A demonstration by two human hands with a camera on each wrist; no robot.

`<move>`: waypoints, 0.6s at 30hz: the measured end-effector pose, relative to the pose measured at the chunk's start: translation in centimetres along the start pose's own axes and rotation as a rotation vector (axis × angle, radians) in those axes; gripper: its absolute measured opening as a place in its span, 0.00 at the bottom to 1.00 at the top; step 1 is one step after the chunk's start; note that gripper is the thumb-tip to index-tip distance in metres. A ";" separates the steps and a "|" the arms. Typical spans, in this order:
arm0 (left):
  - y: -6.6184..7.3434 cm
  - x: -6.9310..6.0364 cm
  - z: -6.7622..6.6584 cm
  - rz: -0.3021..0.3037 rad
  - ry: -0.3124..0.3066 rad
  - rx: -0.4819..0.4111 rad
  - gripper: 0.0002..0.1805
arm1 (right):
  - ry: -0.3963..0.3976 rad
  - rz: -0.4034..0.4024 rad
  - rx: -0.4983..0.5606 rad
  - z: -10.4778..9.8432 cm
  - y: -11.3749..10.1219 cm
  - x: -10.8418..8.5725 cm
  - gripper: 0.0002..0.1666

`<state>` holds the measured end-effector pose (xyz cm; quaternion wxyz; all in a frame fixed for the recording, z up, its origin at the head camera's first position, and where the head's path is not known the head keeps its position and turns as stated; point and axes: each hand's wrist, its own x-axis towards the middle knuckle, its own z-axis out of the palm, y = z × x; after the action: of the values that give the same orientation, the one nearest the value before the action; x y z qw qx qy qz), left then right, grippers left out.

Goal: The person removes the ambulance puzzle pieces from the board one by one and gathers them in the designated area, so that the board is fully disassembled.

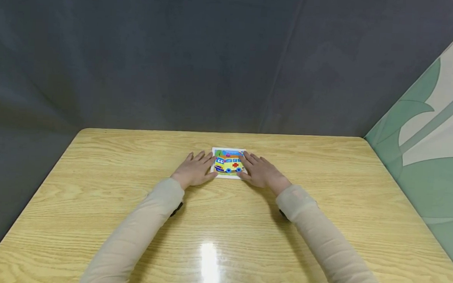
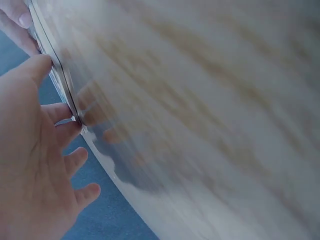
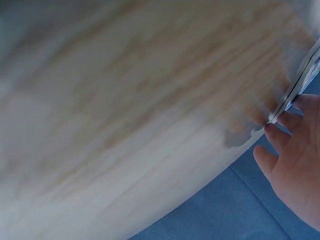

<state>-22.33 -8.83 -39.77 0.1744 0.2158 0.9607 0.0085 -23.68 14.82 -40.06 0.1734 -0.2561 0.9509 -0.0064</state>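
Observation:
A small flat picture board (image 1: 230, 161) with a white border lies on the wooden table, showing a yellow ambulance with a red cross. My left hand (image 1: 195, 170) rests at its left side, fingers spread and fairly straight, with fingertips and thumb touching the edge. On the opposite side my right hand (image 1: 262, 173) does likewise, its fingertips overlapping the right border. Seen edge-on in the left wrist view, the board (image 2: 62, 77) is thin, with fingertips against it. The right wrist view shows fingertips at the corner of the board (image 3: 295, 87).
The light wooden table (image 1: 222, 214) spreads around both arms, with a bright glare spot near its front. A dark grey curtain (image 1: 184, 58) hangs behind its back edge. To the right stands a panel with green leaf shapes (image 1: 432, 178).

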 end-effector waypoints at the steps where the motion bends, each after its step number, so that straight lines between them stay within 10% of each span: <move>1: 0.0 -0.1 0.0 0.003 0.001 0.008 0.37 | -0.001 -0.001 -0.003 0.0 0.0 -0.1 0.42; 18: 0.7 -1.4 0.6 0.053 0.047 0.145 0.38 | 0.036 -0.062 -0.033 -0.2 -0.9 -1.9 0.42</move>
<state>-20.68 -8.76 -39.79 0.1352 0.2530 0.9566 -0.0515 -21.77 14.95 -39.17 0.1516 -0.2880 0.9456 -0.0006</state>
